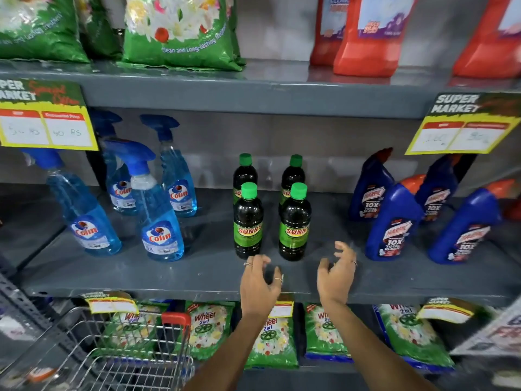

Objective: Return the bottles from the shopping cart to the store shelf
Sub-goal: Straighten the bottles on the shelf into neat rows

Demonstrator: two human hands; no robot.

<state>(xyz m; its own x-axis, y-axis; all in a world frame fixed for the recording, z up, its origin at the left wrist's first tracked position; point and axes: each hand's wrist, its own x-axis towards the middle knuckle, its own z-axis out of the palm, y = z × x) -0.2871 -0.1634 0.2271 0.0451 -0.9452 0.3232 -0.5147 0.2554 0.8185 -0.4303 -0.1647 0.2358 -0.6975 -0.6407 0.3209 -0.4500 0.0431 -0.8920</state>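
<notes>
Several dark bottles with green caps and green "Sunny" labels stand upright on the grey middle shelf (197, 266), two in front (248, 221) (294, 222) and two behind them (244, 173) (293, 174). My left hand (260, 283) hovers just in front of the front left bottle, fingers spread, holding nothing. My right hand (337, 273) is beside the front right bottle, a little to its right, also open and empty. The wire shopping cart (118, 351) with a red handle sits at the lower left; its contents are not visible.
Blue Colin spray bottles (158, 221) stand to the left on the same shelf, blue Harpic bottles (394, 221) to the right. Green detergent bags (270, 342) fill the shelf below, red bottles (363, 38) the one above. Yellow price tags (46, 131) hang from the shelf edges.
</notes>
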